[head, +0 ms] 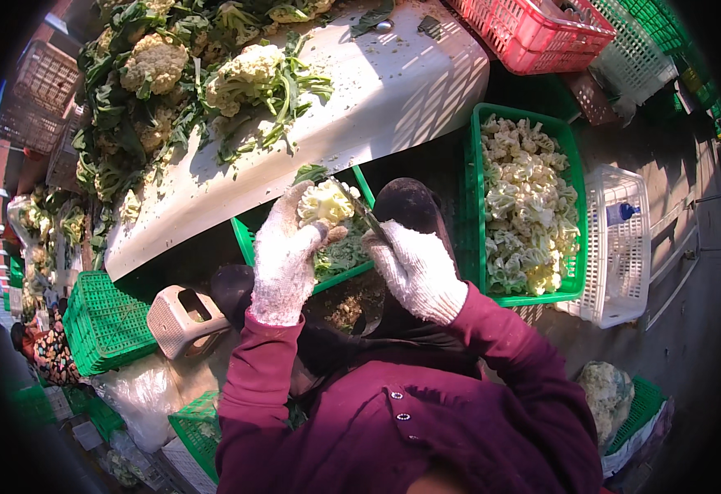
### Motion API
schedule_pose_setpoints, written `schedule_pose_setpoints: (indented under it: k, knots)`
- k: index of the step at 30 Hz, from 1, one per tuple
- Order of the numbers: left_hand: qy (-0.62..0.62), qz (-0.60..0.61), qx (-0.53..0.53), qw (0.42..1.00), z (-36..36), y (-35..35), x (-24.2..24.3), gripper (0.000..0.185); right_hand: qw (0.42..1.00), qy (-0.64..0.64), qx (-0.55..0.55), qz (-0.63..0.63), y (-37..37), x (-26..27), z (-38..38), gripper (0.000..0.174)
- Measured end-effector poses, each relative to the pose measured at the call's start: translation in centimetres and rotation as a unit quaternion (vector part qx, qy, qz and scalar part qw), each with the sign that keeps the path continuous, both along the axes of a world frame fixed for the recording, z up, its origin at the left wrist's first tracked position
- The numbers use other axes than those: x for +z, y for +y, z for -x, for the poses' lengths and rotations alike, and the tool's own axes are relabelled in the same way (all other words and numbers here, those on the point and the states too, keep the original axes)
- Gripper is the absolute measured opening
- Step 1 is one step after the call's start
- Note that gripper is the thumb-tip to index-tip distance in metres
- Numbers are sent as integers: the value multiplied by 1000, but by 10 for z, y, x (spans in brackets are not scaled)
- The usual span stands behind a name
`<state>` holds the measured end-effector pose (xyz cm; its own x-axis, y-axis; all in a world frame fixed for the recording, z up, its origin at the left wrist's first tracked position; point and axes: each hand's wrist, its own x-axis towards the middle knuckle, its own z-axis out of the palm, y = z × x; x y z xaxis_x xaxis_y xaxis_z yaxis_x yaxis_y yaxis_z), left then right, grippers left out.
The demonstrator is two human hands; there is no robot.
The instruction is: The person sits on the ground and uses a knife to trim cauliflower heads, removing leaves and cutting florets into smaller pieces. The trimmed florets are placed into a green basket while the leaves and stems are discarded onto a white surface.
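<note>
White knitted gloves cover both hands. My left hand is closed on a pale cauliflower piece, held up in front of the table's edge. In my right hand is a knife, its blade against the right side of that piece; the handle is mostly hidden by the glove. Below the hands, a green crate between my knees holds green-and-white cauliflower trimmings. To the right, a larger green crate is full of cut cauliflower florets. Whole cauliflowers with leaves are heaped on the white table.
A white plastic crate stands right of the florets, with a red crate at the upper right. On the left are a plastic stool and stacked green crates. Another person is at the far left.
</note>
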<state>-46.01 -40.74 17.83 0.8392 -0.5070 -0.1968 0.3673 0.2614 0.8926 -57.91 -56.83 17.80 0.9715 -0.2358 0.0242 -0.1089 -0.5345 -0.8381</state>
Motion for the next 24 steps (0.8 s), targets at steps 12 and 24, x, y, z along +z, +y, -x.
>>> schedule_pose_setpoints:
  k: [12,24]
  knots:
    - [4,30,-177,984,55,-154,-21,53,976,-8,-193,97,-81,-29,77,19]
    - [-44,-61,-230,970,103,-246,-68,54,952,44,-278,-118,-150,-55,123,24]
